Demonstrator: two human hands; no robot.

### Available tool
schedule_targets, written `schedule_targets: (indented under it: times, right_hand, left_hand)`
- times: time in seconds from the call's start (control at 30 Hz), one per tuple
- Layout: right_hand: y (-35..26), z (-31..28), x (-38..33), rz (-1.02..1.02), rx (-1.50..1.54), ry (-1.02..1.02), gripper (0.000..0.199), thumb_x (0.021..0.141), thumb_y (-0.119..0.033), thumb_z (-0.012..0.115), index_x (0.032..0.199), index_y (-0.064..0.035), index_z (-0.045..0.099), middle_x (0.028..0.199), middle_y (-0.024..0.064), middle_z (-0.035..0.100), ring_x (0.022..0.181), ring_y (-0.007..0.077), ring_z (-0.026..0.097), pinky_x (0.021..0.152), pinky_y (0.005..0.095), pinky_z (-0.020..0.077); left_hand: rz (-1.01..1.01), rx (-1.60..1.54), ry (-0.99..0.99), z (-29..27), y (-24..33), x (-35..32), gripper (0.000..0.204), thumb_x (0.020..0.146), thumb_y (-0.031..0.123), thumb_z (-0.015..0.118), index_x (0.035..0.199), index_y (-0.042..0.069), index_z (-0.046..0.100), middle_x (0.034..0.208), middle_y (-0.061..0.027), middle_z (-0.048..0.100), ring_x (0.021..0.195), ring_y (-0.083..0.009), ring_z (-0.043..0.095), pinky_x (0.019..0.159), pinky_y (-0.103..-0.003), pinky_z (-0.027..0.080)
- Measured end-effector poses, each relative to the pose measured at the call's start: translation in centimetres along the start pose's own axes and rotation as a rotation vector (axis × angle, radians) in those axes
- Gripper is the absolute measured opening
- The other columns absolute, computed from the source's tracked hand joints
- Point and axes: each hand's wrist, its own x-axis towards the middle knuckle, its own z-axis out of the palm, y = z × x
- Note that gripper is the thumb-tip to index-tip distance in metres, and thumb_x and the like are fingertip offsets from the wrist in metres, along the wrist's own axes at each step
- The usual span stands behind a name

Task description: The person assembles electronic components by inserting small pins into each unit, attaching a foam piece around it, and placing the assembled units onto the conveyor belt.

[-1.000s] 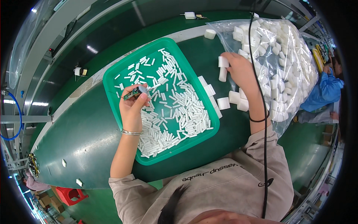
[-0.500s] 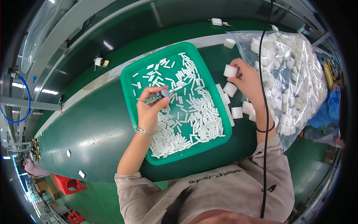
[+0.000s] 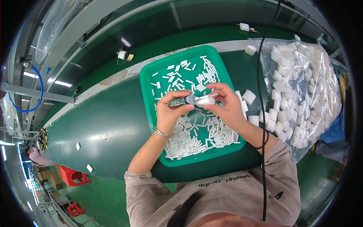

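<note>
From the head view I see my left hand over the green tray, fingers pinched closed on a small green circuit board held level above the loose parts. My right hand is just beside it, fingers closed around a white plastic housing whose open end meets the metal tip of the board. The two pieces touch at that joint, but my fingers cover most of the housing, so I cannot tell how far the board sits inside it.

The tray is filled with short white sticks, heaped thickest toward its near right corner; my hands hide the ones directly under them. To the right of the tray, a few white blocks lie loose on the green belt, just beside a clear plastic bag packed with more of the same blocks. The bag's far side bends away into the dark rim of the lens and is cut off there. A black cable hangs down across the bag's edge and my right wrist. A silver bangle sits on my left wrist. Small parts on the far rail are too small to make out.
</note>
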Motion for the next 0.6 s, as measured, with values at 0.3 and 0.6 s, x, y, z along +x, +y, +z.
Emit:
schedule_targets:
  times: [0.3, 0.6]
  right_hand:
    - [0.09, 0.53, -0.45, -0.098, 0.043, 0.120, 0.039, 0.067, -0.001, 0.068, 0.100, -0.0017, 0.048, 0.080, 0.0084, 0.058, 0.075, 0.0142, 0.059, 0.067, 0.0238, 0.0474]
    - [0.52, 0.02, -0.64, -0.436, -0.292, 0.065, 0.038, 0.062, -0.010, 0.075, 0.089, -0.0052, 0.048, 0.078, 0.0091, 0.056, 0.068, 0.0184, 0.056, 0.058, 0.0257, 0.0451]
  left_hand:
    - [-0.042, 0.113, -0.046, -0.10, 0.16, -0.04, 0.032, 0.061, -0.009, 0.068, 0.090, 0.000, 0.061, 0.087, -0.0053, 0.060, 0.078, -0.0114, 0.057, 0.069, -0.022, 0.049]
    - [-0.129, 0.112, -0.103, -0.31, -0.16, -0.10, 0.032, 0.060, -0.007, 0.070, 0.090, 0.000, 0.062, 0.085, -0.0048, 0.061, 0.076, -0.0099, 0.058, 0.068, -0.021, 0.049]
